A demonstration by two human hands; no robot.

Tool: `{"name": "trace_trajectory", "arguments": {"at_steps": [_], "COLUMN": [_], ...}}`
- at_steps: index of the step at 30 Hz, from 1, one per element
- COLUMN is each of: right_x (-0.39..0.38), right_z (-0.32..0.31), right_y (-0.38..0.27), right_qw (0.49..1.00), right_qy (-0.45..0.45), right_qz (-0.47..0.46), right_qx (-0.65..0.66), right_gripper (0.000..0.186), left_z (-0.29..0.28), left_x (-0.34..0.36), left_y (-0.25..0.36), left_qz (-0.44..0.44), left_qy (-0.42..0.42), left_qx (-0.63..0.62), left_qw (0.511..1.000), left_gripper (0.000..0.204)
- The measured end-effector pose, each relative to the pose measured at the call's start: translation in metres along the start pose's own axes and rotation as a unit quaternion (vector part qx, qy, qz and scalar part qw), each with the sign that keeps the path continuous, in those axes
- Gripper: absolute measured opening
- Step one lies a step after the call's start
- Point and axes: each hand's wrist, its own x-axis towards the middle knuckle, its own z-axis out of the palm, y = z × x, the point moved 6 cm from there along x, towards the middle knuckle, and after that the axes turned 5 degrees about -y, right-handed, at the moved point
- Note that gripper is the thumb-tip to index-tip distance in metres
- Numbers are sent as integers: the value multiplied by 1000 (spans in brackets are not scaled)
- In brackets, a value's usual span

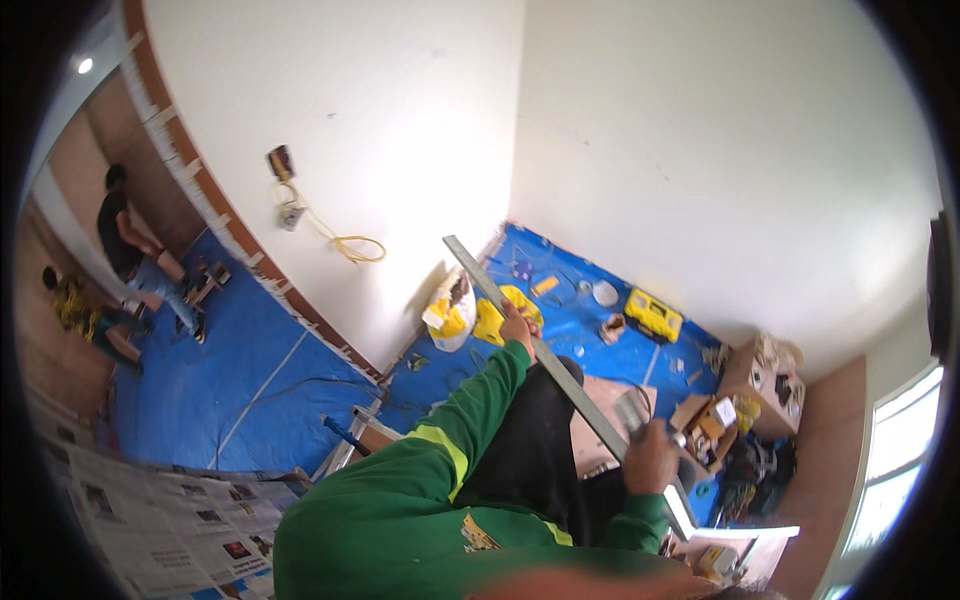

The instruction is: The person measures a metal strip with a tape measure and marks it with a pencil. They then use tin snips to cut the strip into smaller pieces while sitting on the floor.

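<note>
My left hand (519,326) grips a long, flat metal bar (570,380), which runs diagonally from near the wall corner down toward the lower right. My right hand (650,460) is closed on a silver tool (633,408) lying against the lower part of the bar; I cannot make out what kind it is. My green sleeves with yellow bands reach in from the bottom. My dark-clad legs are below the bar, beside a pale brown board (610,395).
Blue sheeting (255,370) covers the floor, with sacks (448,315), a yellow toolbox (652,314) and cardboard boxes (755,375). A yellow cable (355,248) hangs from the wall. Two people (128,230) (75,305) are at the left. A window (890,450) is at the right.
</note>
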Motion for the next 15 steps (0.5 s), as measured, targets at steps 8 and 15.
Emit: {"name": "trace_trajectory", "arguments": {"at_steps": [8,15], "right_x": [3,-4], "right_z": [28,-92], "right_y": [2,171], "right_qw": [998,920], "right_qy": [-52,199], "right_qz": [-20,97], "right_qx": [33,323], "right_gripper": [46,22], "left_z": [-4,-1], "left_x": [-9,-13], "left_y": [13,12], "left_qz": [23,17], "left_qy": [-7,-13], "left_qx": [-4,7], "left_qw": [1000,1000], "left_gripper": [72,75]}}
